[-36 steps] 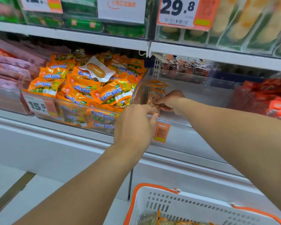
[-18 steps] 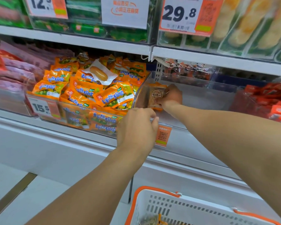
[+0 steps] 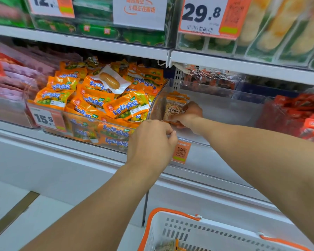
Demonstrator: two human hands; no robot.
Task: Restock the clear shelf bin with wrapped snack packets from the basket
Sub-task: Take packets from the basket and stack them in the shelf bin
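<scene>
I hold right hand (image 3: 188, 114) inside clear bin (image 3: 225, 113), fingers gripping snack packets (image 3: 174, 110) upright against left wall for neat stacking. Left hand (image 3: 150, 142) curled on bin's front lip, steadying. Basket (image 3: 198, 230) below.

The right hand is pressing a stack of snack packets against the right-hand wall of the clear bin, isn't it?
Not quite. The head view shows the right hand holding the stack of orange-edged wrapped snack packets against the left-hand wall of the clear plastic shelf bin, next to the orange sausage packs.
</scene>
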